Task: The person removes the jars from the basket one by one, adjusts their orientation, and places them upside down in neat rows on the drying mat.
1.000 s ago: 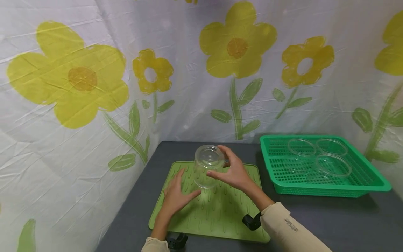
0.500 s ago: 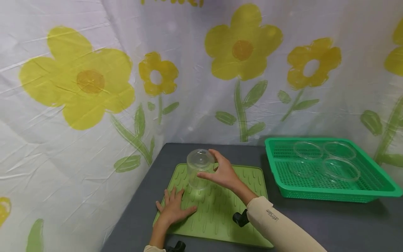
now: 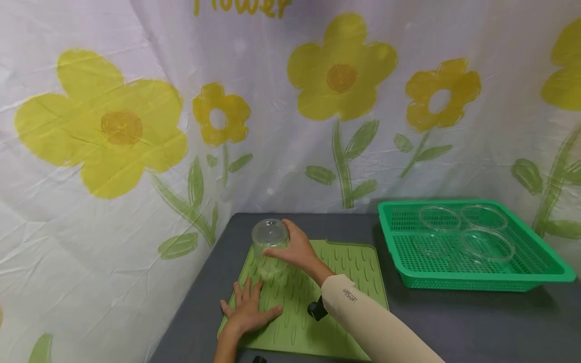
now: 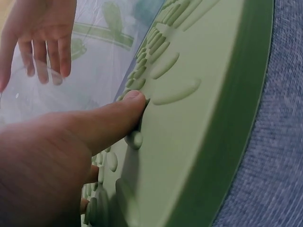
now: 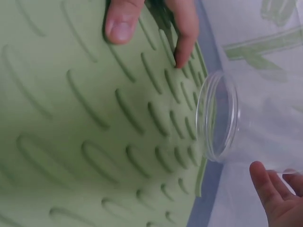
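While the left hand (image 3: pixel 247 313) lies with fingers spread on the green mat (image 3: pixel 351 264), presumably steadying it, the right hand (image 3: pixel 297 248) grips the clear jar (image 3: pixel 269 238) round its side, mouth-down over the far left corner.

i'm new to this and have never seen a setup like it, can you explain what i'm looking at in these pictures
There is no robot here: a person works with two bare hands. The wide view comes from a camera worn on the head, looking forward and down. The close views come from cameras on the wrists, one on each, so the scene looks tilted there.

The right hand holds a clear jar upside down, its open end facing the green mat; I can't tell whether the rim touches. The left hand rests on the mat with fingers spread. The mat lies on a dark table. On the person's right, a green basket holds clear round-rimmed containers. Behind is a pale backdrop with yellow flowers.
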Tool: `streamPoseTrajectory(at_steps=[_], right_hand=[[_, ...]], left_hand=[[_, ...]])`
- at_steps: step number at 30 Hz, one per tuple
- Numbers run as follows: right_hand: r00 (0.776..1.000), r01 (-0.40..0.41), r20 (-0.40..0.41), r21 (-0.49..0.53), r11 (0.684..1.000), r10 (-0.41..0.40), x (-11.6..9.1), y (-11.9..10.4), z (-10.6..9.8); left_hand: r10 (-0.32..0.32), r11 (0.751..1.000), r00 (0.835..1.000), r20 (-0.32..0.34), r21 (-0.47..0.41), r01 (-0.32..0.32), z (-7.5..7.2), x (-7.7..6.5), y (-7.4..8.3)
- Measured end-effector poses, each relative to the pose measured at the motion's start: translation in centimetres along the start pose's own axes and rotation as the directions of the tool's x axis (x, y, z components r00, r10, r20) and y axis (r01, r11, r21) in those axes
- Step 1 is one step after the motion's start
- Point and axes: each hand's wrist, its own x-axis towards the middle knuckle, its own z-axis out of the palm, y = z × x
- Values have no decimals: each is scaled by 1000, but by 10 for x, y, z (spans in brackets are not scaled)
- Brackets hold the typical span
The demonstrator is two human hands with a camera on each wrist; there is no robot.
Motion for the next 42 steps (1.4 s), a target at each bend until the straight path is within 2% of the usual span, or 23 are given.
streamPoseTrajectory(at_steps=[4,10,21,33,39,42], right_hand=[[1000,-12,19,-1,1000,12,3,5,13],[999,-35,32,-30,999,36,3,13,24],[995,-78,62,-79,994,83,1,18,26],[981,-77,171,-103,992,94,10,16,16],[986,-57,151,-83,995,69,8,14,-4],[992,-11,124,-57,998,18,1,14,-19]], left_hand=[[-12,1000,1000,7,3,12,10,0,-4],[-23,1000,999,48,19,23,15,-5,2],[-38,999,994,101,-21,40,24,-1,0],[-41,998,994,99,-32,45,20,7,-5],[-38,999,996,85,3,38,5,4,1],[-51,998,996,76,38,49,-6,2,3]])
